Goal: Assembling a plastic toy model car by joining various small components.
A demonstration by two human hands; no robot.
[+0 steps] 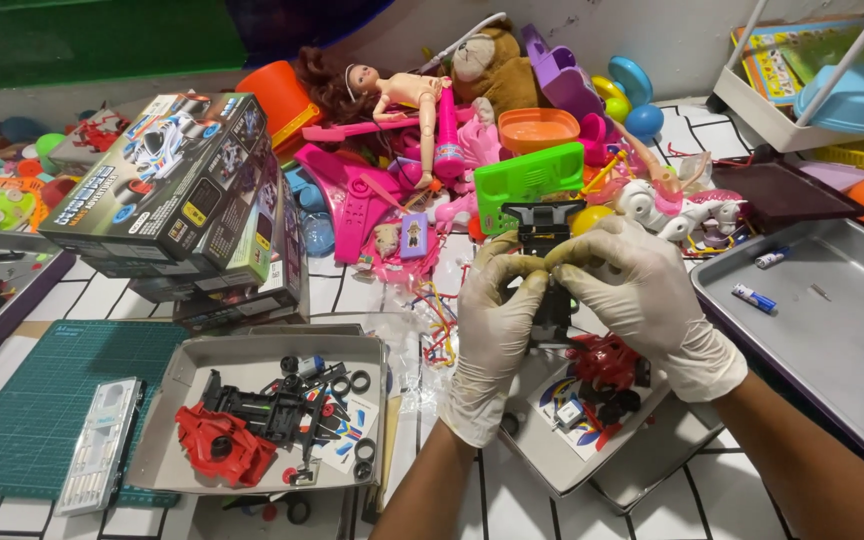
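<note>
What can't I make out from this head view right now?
- Black toy chassis: its middle is hidden behind the gloved left hand and right hand.
- Fingertip grip: too small to read.
- Parts tray under the hands: largely covered by wrists.
- Metal tray: cut off by the right edge.

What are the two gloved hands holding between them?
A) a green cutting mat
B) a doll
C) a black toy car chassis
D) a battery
C: the left hand and right hand pinch a black chassis between their fingertips, above a tray of parts.
</note>
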